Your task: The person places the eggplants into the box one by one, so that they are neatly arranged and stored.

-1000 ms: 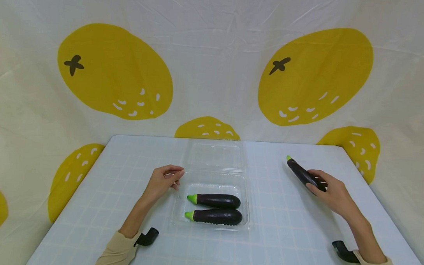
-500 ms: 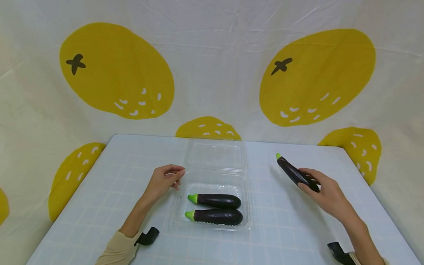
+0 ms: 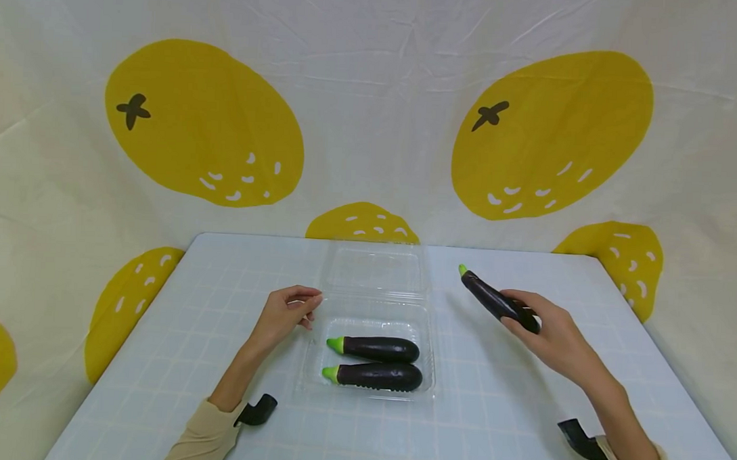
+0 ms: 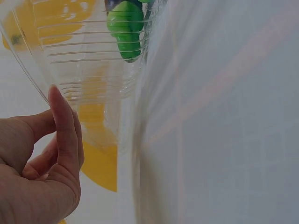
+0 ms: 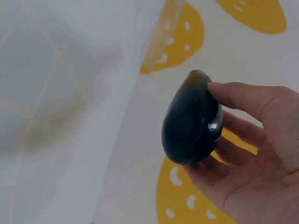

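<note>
My right hand [image 3: 550, 334] grips a dark eggplant [image 3: 494, 299] by its rounded end, thumb on one side and fingers on the other. The green stem tip points up and to the left, above the table. In the right wrist view, the glossy rounded end of the eggplant [image 5: 192, 123] faces the camera. My left hand [image 3: 286, 315] pinches the left rim of a clear plastic clamshell container [image 3: 429, 320], near its hinge. Two more eggplants, one farther [image 3: 380, 348] and one nearer [image 3: 378, 376], lie side by side in the container's base, green stems to the left.
The clear lid [image 3: 374, 269] lies folded back toward the far edge of the white table [image 3: 490, 424]. Behind it hangs a pale cloth [image 3: 378, 122] printed with large yellow fruit. A black wrist mount sits by each sleeve.
My right hand has carried the eggplant leftward, closer to the container. My left hand and the two eggplants in the container have stayed in place.
</note>
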{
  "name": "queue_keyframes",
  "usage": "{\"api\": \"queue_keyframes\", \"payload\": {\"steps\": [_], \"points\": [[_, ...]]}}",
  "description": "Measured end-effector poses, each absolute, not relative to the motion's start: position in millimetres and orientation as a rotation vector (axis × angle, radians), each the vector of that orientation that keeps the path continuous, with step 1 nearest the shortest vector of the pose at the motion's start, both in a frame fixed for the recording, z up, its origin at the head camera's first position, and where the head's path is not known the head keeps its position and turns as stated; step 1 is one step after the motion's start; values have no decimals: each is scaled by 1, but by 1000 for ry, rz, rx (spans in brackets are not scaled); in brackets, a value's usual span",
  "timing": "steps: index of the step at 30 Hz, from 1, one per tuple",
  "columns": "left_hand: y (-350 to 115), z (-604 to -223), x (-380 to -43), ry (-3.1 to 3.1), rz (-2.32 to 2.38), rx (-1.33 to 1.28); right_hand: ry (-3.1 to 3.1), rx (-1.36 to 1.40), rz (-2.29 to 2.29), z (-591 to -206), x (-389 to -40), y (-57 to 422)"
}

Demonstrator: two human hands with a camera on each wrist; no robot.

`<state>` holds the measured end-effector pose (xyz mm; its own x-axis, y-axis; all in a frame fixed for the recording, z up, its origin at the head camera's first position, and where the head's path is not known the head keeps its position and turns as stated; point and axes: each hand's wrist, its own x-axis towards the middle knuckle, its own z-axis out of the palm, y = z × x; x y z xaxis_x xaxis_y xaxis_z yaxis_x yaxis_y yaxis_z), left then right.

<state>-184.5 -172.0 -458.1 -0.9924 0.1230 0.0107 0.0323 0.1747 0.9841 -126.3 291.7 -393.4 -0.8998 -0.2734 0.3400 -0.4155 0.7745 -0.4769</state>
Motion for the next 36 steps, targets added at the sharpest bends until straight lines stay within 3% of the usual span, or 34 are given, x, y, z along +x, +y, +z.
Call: {"api": "queue_keyframes", "payload": {"steps": [36], "points": [[-173, -460, -185, 2315, 2013, 184, -2672, 909, 910, -387, -141, 215]]}}
